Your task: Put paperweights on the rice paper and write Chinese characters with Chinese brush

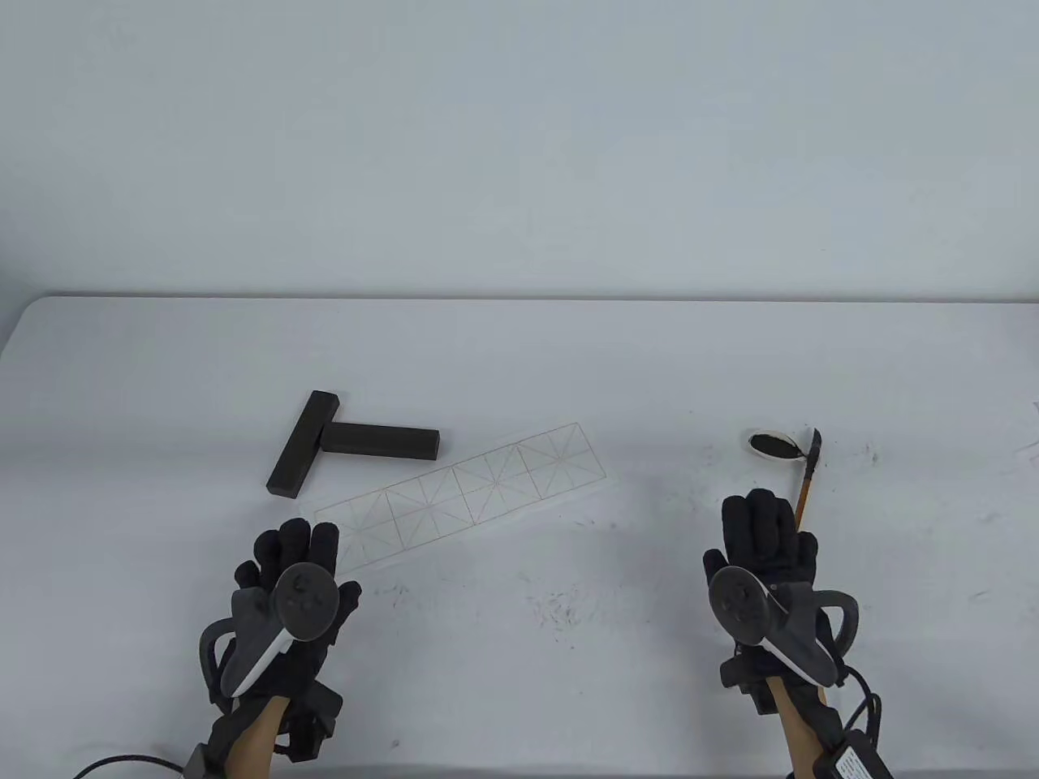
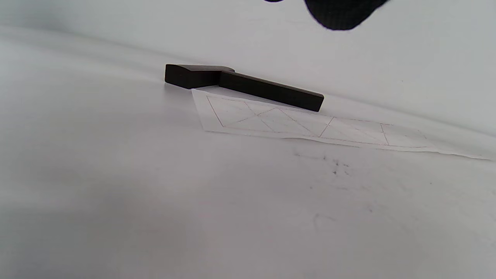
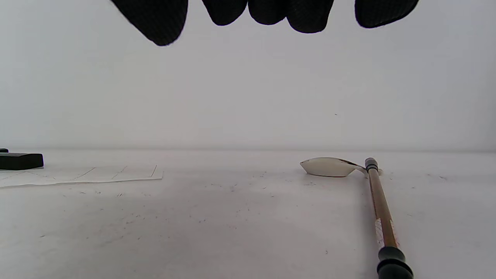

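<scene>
A strip of gridded rice paper (image 1: 463, 491) (image 2: 310, 126) lies slanted on the white table (image 1: 519, 365). Two dark bar paperweights (image 1: 302, 443) (image 1: 381, 441) lie in a T shape just behind its left end, off the paper; they also show in the left wrist view (image 2: 248, 85). A brown-handled brush (image 1: 806, 485) (image 3: 381, 215) lies at the right, its black tip at a small white ink dish (image 1: 771, 445) (image 3: 329, 166). My left hand (image 1: 294, 568) hovers relaxed near the paper's left end. My right hand (image 1: 763, 540) hangs relaxed just left of the brush, holding nothing.
Faint ink specks (image 1: 560, 608) mark the table between the hands. A pale wall (image 1: 519, 146) rises behind the table's far edge. Cables (image 1: 860, 714) trail from both wrists at the near edge.
</scene>
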